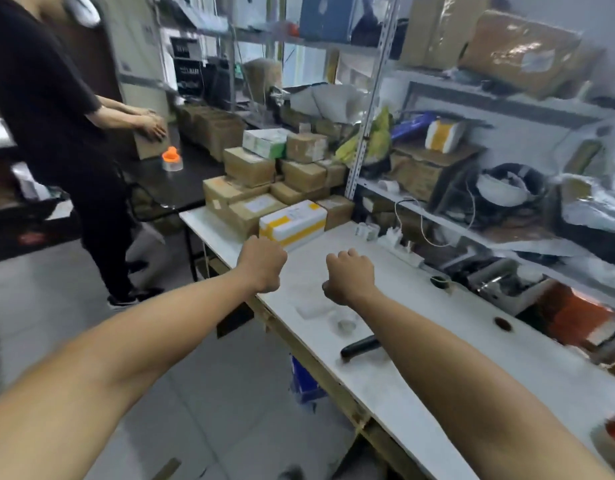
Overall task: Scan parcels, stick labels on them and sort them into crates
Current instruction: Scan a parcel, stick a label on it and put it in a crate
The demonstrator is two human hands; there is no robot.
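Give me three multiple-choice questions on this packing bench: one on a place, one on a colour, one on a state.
1. Where does the white parcel with yellow tape stripes lie?
A. on the floor
B. on the white bench top, at the front of the stack of brown cardboard boxes
C. on the top shelf

2. What colour is the tape dispenser on the black table?
A. orange
B. blue
C. green

3. How are the left hand and right hand?
A. gripping a parcel
B. fingers curled, holding nothing
C. flat on the bench

Answers: B, it lies nearest of the stack; A, orange top; B, both fists hold nothing.
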